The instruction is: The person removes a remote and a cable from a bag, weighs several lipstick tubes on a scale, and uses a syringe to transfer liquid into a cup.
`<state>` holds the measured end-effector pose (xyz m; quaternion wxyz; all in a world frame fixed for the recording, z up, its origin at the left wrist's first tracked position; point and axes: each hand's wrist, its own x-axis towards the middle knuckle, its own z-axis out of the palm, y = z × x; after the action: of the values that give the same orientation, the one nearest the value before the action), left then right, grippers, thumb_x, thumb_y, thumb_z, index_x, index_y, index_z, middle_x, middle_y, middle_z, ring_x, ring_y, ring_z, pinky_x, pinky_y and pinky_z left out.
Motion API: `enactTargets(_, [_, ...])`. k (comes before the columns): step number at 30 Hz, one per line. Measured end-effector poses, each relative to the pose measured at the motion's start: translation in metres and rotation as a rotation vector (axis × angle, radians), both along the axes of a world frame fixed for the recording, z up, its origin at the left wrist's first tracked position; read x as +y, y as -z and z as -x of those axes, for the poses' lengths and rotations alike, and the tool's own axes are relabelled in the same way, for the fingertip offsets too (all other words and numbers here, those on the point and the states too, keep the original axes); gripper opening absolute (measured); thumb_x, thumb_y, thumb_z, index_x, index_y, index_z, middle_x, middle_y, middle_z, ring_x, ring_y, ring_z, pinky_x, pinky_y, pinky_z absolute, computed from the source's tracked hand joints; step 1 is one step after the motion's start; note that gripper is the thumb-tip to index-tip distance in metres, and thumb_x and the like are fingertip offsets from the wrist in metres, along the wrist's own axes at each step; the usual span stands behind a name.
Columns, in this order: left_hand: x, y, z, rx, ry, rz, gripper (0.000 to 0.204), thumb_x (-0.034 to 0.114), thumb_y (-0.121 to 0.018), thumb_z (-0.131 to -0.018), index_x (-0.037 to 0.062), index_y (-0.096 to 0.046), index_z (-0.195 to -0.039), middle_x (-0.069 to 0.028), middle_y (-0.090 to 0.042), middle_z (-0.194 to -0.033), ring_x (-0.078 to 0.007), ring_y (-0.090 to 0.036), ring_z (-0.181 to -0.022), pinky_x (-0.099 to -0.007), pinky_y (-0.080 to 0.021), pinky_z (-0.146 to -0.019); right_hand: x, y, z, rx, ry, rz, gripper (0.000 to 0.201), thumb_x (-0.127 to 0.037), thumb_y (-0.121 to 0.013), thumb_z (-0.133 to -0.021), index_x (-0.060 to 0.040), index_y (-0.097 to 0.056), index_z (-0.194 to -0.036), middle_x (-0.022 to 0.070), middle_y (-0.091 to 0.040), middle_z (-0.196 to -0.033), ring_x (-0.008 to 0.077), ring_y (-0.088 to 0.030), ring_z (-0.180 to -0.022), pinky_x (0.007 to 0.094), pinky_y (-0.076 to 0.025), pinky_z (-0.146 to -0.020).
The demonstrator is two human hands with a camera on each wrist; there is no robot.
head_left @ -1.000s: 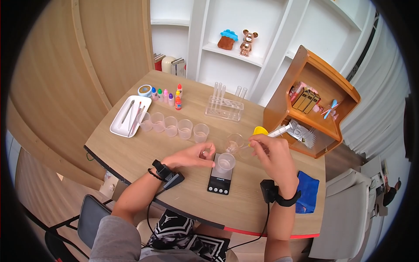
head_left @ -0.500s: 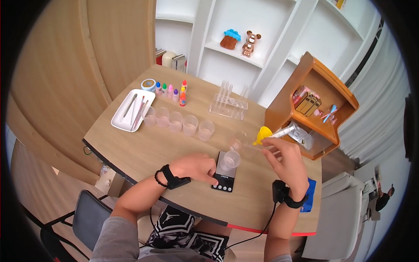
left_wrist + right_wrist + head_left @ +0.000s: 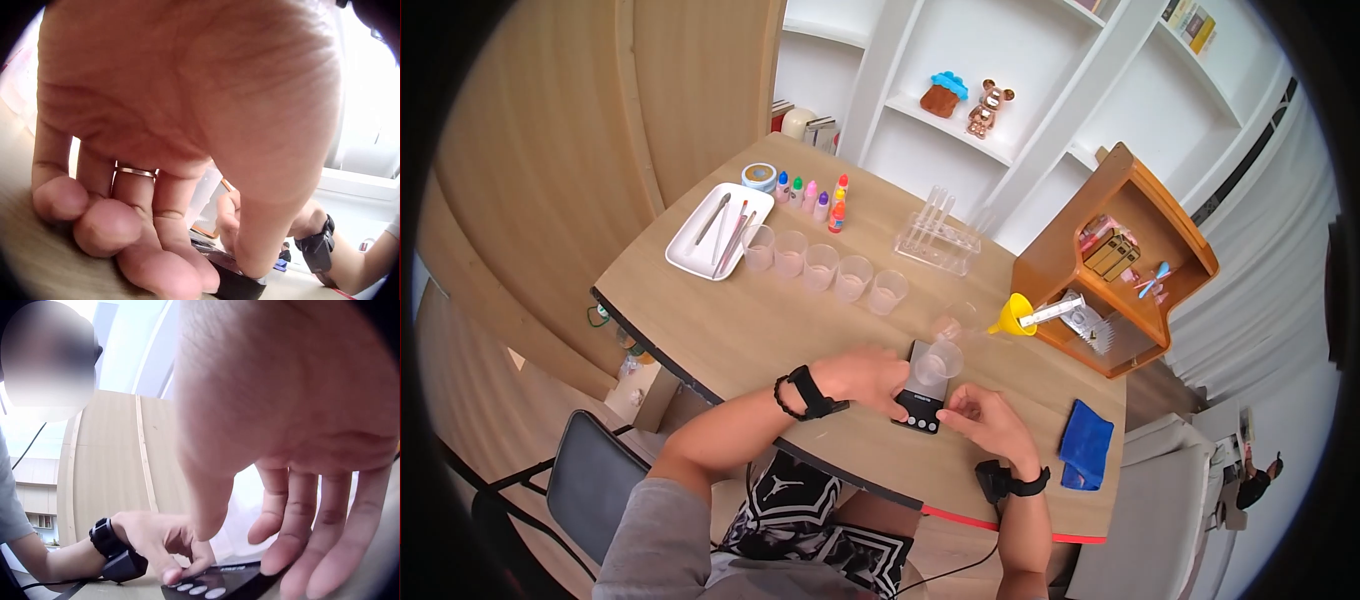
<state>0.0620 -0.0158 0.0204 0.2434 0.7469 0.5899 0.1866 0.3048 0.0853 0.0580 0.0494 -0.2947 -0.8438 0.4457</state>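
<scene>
A black pocket scale lies near the table's front, and a clear plastic cup stands on its platform. At the scale's left edge is my left hand, its thumb down at the button end and its other fingers loosely bent over the tabletop. From the other side my right hand reaches in, fingers extended down beside the scale and thumb close over it. Both hands hold nothing. Behind the cup is another clear cup, with a yellow funnel and a syringe to its right.
Several clear cups stand in a row at left, by a white tray of brushes and tools. Small colour bottles and a test-tube rack are farther back. A wooden cabinet and blue cloth sit at right.
My right hand has come from beside the yellow funnel, down and left to the scale's right side. My left hand has moved from beside the cup to the scale's button end.
</scene>
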Motion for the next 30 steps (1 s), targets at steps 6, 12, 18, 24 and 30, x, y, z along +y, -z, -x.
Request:
enactTargets(6, [0.004,0.004,-0.002,-0.038,-0.015,-0.016,0.043,0.044,-0.081,-0.070,0.0036,-0.068,-0.063,-0.0157,-0.066,-0.062,-0.0368,-0.066,-0.063,-0.0435,-0.050,-0.058,-0.001,0.025,0.008,0.002,0.063,-0.083,0.048,-0.038,-0.085,-0.082,-0.0044,-0.051,-0.086,0.0043,-0.057,-0.067,0.0144,-0.057,-0.063,0.0327,-0.046,-0.058])
enactTargets(12, [0.002,-0.006,-0.004,-0.016,-0.041,0.029,0.041,0.041,-0.081,-0.068,0.0029,-0.068,-0.062,-0.0161,-0.063,-0.058,-0.0347,-0.066,-0.060,-0.0421,-0.049,-0.056,-0.017,0.012,0.020,-0.167,0.109,-0.239,0.058,-0.046,-0.086,-0.076,-0.0061,-0.047,-0.091,0.0106,-0.058,-0.067,0.0282,-0.060,-0.060,0.0397,-0.048,-0.058])
enactTargets(18, [0.006,0.001,0.003,-0.061,-0.008,0.035,0.040,0.039,-0.080,-0.074,0.0035,-0.066,-0.061,-0.0144,-0.060,-0.056,-0.0343,-0.062,-0.056,-0.0430,-0.045,-0.054,-0.022,0.013,0.021,-0.166,0.103,-0.326,0.061,-0.047,-0.087,-0.074,-0.0061,-0.047,-0.095,0.0122,-0.062,-0.069,0.0325,-0.065,-0.064,0.0430,-0.049,-0.059])
enactTargets(24, [0.007,-0.008,0.008,-0.075,0.030,0.041,0.038,0.032,-0.075,-0.081,0.0019,-0.064,-0.062,-0.0162,-0.056,-0.055,-0.0346,-0.056,-0.053,-0.0452,-0.038,-0.052,-0.023,0.013,0.020,-0.173,0.109,-0.318,0.060,-0.046,-0.088,-0.074,-0.0062,-0.048,-0.096,0.0109,-0.062,-0.069,0.0317,-0.065,-0.065,0.0429,-0.049,-0.060])
enactTargets(30, [0.011,-0.003,0.014,-0.174,0.066,0.104,0.039,0.032,-0.072,-0.086,0.0012,-0.063,-0.063,-0.0142,-0.055,-0.053,-0.0308,-0.054,-0.050,-0.0428,-0.037,-0.051,-0.018,0.018,0.014,-0.131,0.067,-0.280,0.053,-0.040,-0.086,-0.078,-0.0081,-0.048,-0.097,0.0078,-0.061,-0.069,0.0296,-0.063,-0.064,0.0416,-0.048,-0.059])
